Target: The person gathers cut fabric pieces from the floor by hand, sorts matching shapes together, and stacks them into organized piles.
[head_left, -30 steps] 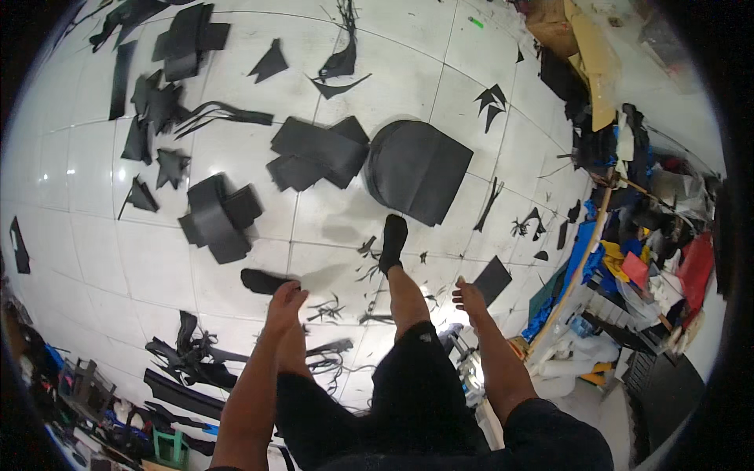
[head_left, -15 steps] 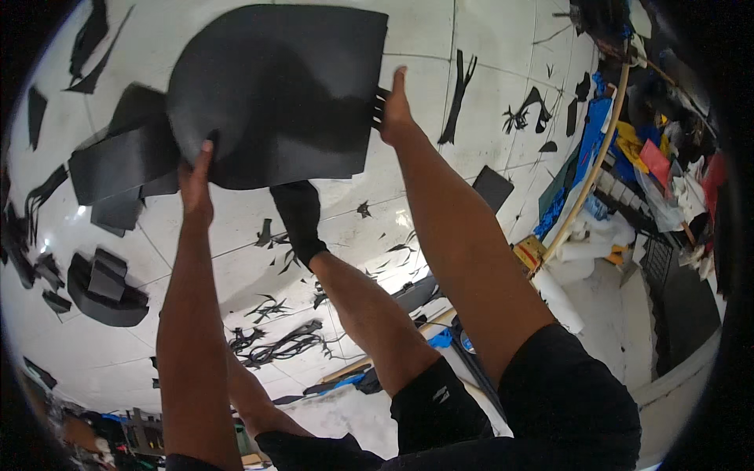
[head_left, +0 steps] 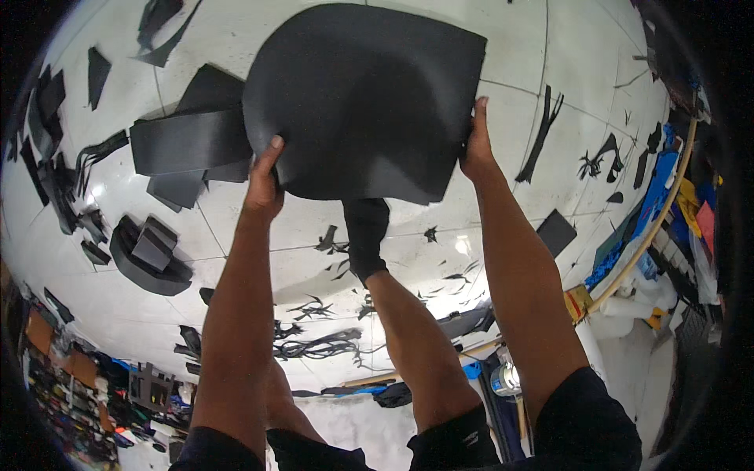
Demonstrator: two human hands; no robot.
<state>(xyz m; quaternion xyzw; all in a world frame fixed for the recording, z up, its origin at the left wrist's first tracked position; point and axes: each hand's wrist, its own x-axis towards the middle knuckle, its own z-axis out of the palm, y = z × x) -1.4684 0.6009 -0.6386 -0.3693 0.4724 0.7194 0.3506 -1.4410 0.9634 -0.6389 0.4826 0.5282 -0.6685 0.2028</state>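
Note:
Held up in front of me is a large black sheet (head_left: 369,102), foam or rubber by its look, with a rounded left side and a straight right edge. My left hand (head_left: 265,184) grips its lower left edge, thumb on the upper face and fingers underneath, out of sight. At the right edge my right hand (head_left: 477,149) is closed on the sheet, its thumb pointing up along the rim and its other fingers hidden behind. Left of the sheet, black flat pieces (head_left: 188,141) lie in a loose stack on the white tiles.
Black offcuts (head_left: 540,137) and thin strips (head_left: 322,345) litter the tiled floor (head_left: 510,212). A stack of curved black pieces (head_left: 149,255) lies at left. My leg in a black sock (head_left: 365,235) stands below the sheet. Heaped goods line the right, beside a long pole (head_left: 652,228).
The view has swung, so most things sit further right and lower. My right hand has come in against the sheet's right edge; its fingers now go behind it. The left grip is unchanged.

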